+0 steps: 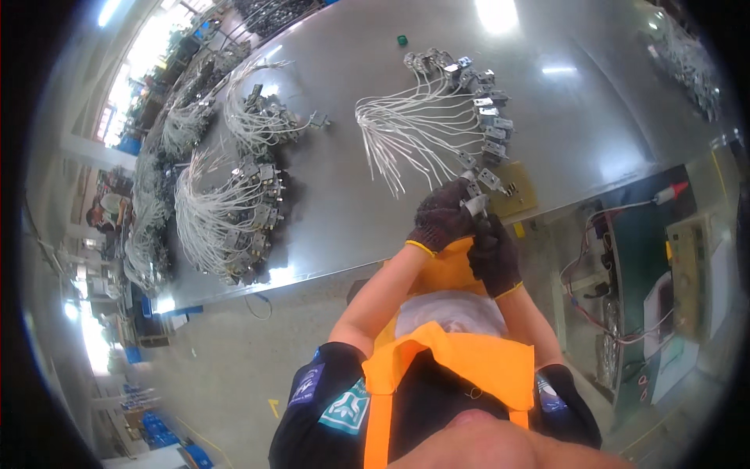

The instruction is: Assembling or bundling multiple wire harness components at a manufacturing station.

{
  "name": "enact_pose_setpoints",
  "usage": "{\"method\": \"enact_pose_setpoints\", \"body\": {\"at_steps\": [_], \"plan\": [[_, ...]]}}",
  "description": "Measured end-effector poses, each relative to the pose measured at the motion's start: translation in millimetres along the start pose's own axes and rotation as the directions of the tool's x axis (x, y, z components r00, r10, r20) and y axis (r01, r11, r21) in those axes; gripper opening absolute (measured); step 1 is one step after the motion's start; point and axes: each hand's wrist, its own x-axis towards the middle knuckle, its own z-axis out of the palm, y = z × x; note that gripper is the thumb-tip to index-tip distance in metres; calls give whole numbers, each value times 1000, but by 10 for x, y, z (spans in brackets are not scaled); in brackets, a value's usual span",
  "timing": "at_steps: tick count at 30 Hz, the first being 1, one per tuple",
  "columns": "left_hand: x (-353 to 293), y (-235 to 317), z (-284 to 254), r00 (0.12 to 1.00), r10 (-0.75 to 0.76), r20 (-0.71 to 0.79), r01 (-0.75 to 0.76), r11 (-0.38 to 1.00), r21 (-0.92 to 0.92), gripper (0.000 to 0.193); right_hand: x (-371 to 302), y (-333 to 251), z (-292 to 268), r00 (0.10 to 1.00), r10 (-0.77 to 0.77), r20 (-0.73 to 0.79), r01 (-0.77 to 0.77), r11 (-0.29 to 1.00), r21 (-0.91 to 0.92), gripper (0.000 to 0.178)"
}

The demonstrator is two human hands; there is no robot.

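My left hand [444, 215], in a dark glove with a yellow cuff, pinches a small silvery metal block [474, 190] on a white wire at the table's near edge. Close beside it, my right hand [494, 254], gloved alike, has its fingers closed near the same block; what is inside them is hidden. Beyond my hands lies a fan of white wires [383, 117]. Similar metal blocks [494, 133] sit at the wire ends in a curved row. A yellowish board [513, 202] with small dark pieces on it lies just right of my hands.
More bundles of white wires with metal ends [215, 199] cover the left of the grey table [336, 203]. Another heap [691, 74] lies far right. A small green piece [402, 40] rests at the back. Below the right edge, a cable with a red-tipped plug [669, 193] hangs by a rack.
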Motion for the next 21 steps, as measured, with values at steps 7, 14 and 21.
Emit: {"method": "enact_pose_setpoints", "body": {"at_steps": [7,14,21], "plan": [[-360,-362,132,993,16,-114,-1,992,127,60,-120,219,-224,891,-452,26,357,666,-655,24],[-168,-299,25,967,-248,57,232,773,-590,64,346,-382,-115,787,-617,22,434,527,-731,27],[-151,-234,148,986,-164,-1,164,983,-82,59,259,-530,77,703,-710,-38,497,529,-688,21]]}}
